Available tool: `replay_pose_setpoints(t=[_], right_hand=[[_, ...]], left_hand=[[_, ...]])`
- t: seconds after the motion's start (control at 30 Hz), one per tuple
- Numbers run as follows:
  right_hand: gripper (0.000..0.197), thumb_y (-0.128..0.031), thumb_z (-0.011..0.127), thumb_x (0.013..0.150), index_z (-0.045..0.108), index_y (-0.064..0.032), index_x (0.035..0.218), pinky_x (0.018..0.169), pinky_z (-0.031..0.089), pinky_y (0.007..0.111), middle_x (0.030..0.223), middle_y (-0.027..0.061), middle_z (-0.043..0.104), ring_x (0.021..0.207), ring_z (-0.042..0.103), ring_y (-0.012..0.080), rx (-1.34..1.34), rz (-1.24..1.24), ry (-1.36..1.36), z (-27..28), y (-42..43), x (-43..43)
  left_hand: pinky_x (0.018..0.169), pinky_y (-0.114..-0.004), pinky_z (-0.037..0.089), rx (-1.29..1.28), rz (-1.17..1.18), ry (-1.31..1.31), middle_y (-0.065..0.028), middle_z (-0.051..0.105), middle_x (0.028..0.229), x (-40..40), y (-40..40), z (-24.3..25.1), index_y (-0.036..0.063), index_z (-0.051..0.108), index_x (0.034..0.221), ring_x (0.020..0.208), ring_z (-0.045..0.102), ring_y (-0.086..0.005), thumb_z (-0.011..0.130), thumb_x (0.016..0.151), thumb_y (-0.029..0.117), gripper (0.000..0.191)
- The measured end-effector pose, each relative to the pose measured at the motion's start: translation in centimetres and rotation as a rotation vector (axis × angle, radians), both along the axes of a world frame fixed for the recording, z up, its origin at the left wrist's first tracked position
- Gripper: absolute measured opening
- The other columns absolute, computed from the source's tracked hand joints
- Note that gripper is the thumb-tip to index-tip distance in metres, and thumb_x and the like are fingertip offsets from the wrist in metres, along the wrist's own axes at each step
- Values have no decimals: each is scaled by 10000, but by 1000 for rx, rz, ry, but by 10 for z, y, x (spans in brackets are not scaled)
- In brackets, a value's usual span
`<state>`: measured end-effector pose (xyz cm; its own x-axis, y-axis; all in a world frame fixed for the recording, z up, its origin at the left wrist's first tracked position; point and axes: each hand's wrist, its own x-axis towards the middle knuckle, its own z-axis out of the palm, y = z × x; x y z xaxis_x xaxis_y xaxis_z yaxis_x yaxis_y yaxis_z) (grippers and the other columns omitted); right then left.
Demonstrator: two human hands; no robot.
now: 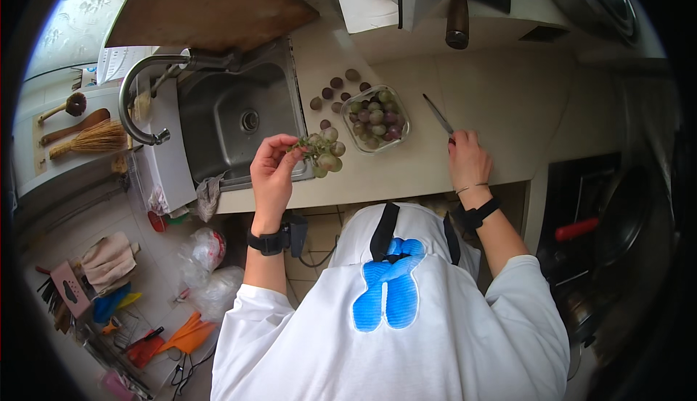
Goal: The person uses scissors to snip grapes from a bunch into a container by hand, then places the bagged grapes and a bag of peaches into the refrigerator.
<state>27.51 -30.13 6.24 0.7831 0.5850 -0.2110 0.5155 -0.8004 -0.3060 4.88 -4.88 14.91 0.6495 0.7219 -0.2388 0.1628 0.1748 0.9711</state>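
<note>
My left hand (277, 169) holds a small bunch of green grapes (325, 153) by its stems, above the counter edge beside the sink. At the right, my right hand (469, 161) is closed around the handle of a small knife (439, 115), whose blade points up and to the left, close over the counter. Between my hands stands a clear square container (408, 128) filled with loose green and purple grapes (377, 116). Several loose dark grapes (336, 82) lie on the counter along the container's left and far sides.
A steel sink (228, 101) with a curved faucet (126, 90) is at the left. Brushes and a wooden spatula (76, 127) hang beyond it. A dark wooden handle (457, 22) juts over the counter's back. At the far right is a red-handled pan (623, 221).
</note>
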Motion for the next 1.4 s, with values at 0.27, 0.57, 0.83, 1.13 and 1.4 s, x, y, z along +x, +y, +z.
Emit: replay_pose_setpoints(t=[0.27, 0.57, 0.83, 1.13, 1.4], right_hand=[[376, -139, 747, 753, 573, -107, 1085, 643, 515, 354, 986, 44, 629, 770, 641, 236, 686, 378, 453, 69, 107, -67], [328, -139, 775, 732, 608, -120, 1014, 594, 503, 321, 970, 17, 631, 684, 630, 189, 604, 435, 365, 64, 165, -109], [247, -111, 684, 760, 607, -133, 994, 650, 510, 395, 938, 35, 609, 793, 629, 280, 558, 457, 490, 69, 199, -135], [251, -103, 672, 750, 589, -112, 986, 697, 511, 408, 944, 67, 595, 848, 612, 307, 392, 346, 133, 26, 249, -110], [264, -93, 669, 721, 627, -84, 981, 826, 490, 421, 993, 103, 660, 991, 599, 309, -168, 467, -207, -36, 317, -60]], left_hand=[[858, -272, 517, -4, 4, 0, -41, 642, 1003, -13, 8, -1, 6, 573, 1084, 945, 647, -141, 610, 920, -7, 169], [824, -249, 505, -37, 47, -4, -58, 651, 983, -45, 45, 1, -10, 580, 1064, 926, 639, -123, 580, 905, -53, 165], [798, -243, 508, 14, 21, 36, -42, 653, 964, -74, 82, -3, -9, 602, 1037, 903, 638, -113, 576, 904, -53, 142], [795, -238, 496, -28, 86, -17, -48, 665, 947, -110, 131, -18, 9, 592, 1047, 897, 641, -113, 589, 913, -22, 137], [820, -236, 543, -355, 259, -227, -50, 670, 956, -153, 171, -29, 59, 572, 1102, 897, 651, -119, 606, 930, 12, 181]])
